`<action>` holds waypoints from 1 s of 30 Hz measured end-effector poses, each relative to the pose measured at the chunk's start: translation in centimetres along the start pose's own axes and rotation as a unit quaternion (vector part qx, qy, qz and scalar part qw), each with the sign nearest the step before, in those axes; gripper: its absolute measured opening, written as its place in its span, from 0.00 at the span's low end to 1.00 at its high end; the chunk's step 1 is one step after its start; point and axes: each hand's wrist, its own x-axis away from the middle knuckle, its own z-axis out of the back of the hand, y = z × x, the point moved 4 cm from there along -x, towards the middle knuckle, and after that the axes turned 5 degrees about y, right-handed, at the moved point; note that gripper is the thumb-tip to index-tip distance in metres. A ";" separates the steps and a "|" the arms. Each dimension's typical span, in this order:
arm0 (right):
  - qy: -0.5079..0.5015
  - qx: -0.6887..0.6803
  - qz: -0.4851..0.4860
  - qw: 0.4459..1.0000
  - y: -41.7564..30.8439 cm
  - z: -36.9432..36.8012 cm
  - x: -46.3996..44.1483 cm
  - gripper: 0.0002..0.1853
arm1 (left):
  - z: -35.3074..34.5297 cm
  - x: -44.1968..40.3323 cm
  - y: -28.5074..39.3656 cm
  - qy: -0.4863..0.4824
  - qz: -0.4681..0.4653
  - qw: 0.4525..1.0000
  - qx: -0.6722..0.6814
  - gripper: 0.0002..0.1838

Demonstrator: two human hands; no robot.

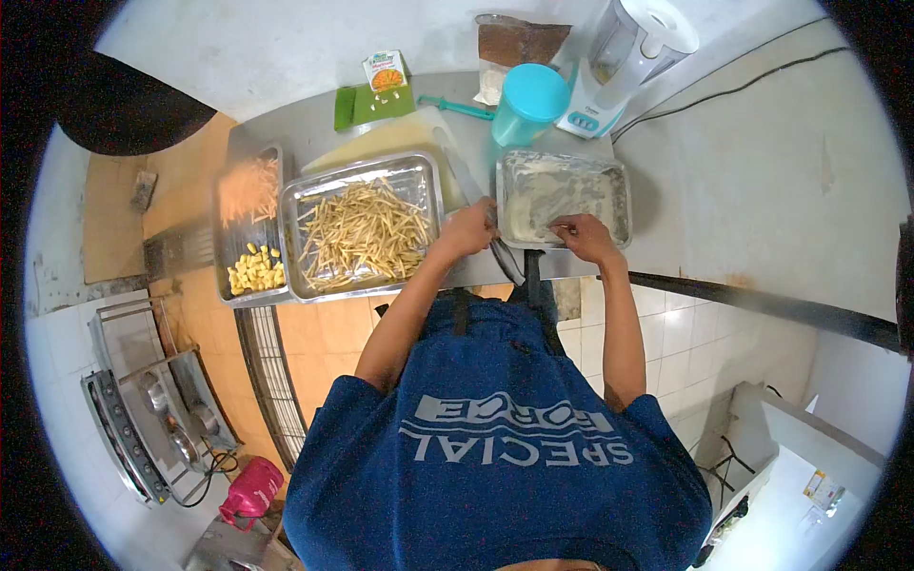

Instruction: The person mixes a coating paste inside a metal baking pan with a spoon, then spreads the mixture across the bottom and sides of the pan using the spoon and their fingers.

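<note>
My left hand [468, 228] is closed at the left rim of a metal tray [625, 205], its fingers curled against the edge. Inside that tray lies a thin, uneven layer of pale powder [547, 195], like flour. My right hand [586, 238] reaches over the near right side, fingertips pinched together down at the powder; what they hold, if anything, is too small to make out. A knife blade [460, 169] lies just beyond my left hand. Left of that hand, a larger metal tray [433, 176] holds a heap of pale cut strips [367, 233], like fries.
Another tray [227, 262] at far left carries orange shreds [249, 190] and yellow chunks [255, 271]. Behind stand a turquoise-lidded container [533, 93], a blender [638, 57], a brown-and-white bag [514, 52] and a seasoning packet [386, 71]. A black cable [724, 90] crosses the right surface.
</note>
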 end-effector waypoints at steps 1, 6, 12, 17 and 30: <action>-0.044 -0.046 0.029 0.998 0.1 -0.4 -0.3 0.19 | 0.1 -0.2 0.0 -0.008 0.006 1.000 0.010 0.28; 0.079 -0.023 0.011 0.997 1.5 -0.8 -0.5 0.18 | 0.1 0.0 0.3 0.006 -0.009 1.000 -0.018 0.28; 0.078 -0.026 -0.013 0.996 0.5 0.8 -1.7 0.17 | 0.1 -0.2 0.4 0.016 -0.025 1.000 -0.007 0.28; 0.020 0.062 0.078 0.995 -1.1 -0.2 -0.8 0.16 | -0.2 -0.9 -0.3 0.008 -0.018 1.000 -0.009 0.31; -0.027 -0.024 0.055 0.998 0.7 0.4 -0.2 0.17 | 0.2 -0.6 0.2 -0.001 -0.037 0.999 -0.003 0.30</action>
